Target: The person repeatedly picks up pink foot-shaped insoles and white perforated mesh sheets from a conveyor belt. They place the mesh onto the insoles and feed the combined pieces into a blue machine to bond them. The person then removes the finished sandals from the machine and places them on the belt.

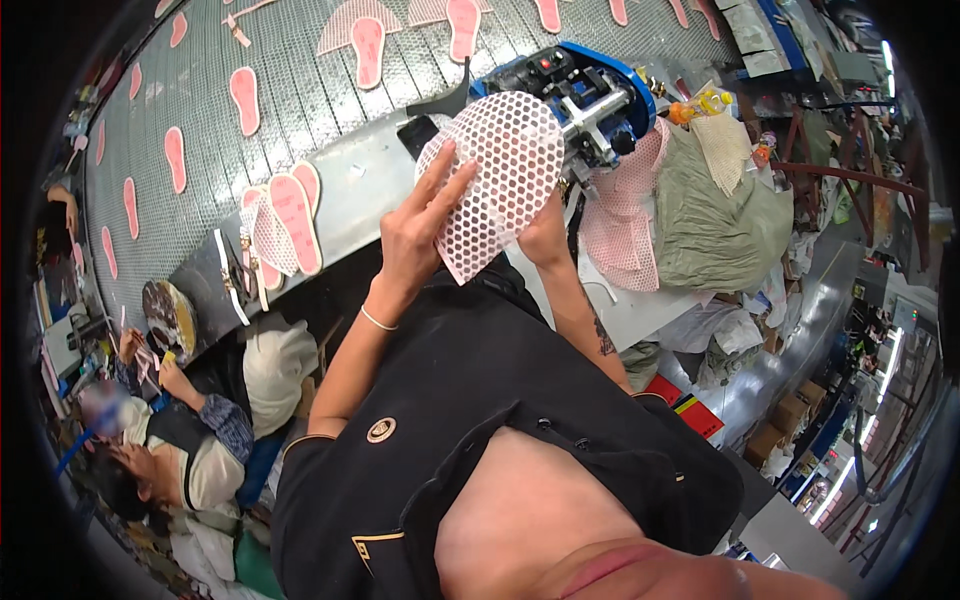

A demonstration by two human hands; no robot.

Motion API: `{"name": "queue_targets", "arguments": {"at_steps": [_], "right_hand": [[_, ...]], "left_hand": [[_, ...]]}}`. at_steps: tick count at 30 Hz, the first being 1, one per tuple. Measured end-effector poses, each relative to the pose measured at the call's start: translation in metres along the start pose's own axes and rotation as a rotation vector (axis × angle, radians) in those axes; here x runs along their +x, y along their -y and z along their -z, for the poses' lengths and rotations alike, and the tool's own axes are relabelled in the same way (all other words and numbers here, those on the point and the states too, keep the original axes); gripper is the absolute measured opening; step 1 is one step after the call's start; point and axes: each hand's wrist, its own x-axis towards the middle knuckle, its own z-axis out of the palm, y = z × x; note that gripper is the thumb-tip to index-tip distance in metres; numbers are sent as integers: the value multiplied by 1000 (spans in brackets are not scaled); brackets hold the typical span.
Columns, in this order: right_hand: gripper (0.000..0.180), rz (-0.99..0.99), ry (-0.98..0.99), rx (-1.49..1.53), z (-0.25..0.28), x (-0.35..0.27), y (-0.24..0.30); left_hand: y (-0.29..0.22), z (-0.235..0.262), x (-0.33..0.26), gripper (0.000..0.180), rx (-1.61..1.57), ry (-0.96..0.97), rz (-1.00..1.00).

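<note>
shoe factory floor, conveyor belt [200, 150] carrying pink insoles [245, 100], blue machine [585, 90]

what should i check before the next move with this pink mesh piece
1. Both hands on the pink mesh piece: ok, left hand and right hand hold it.
2. Mesh flat, not creased: cannot tell, it curves.
3. Blue machine reachable: ok, just behind the mesh.
4. Fingers off the machine: ok, they sit on the mesh.
5. Spare mesh pile: ok, beside the machine.
6. Right grip firm: cannot tell, mesh hides fingers.
</note>
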Motion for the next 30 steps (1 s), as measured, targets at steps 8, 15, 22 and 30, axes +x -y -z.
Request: {"name": "queue_targets", "arguments": {"at_steps": [8, 15, 22, 30], "right_hand": [[67, 152, 42, 372, -71, 39, 3], [54, -111, 28, 148, -140, 88, -15], [51, -680, -89, 1091, -166, 143, -128], [44, -708, -181, 1500, -194, 263, -166]], "left_hand": [[41, 68, 20, 49, -116, -62, 10], [77, 108, 30, 48, -48, -73, 209], [123, 111, 57, 56, -145, 182, 405], [379, 117, 81, 64, 536, -312, 663]]}}
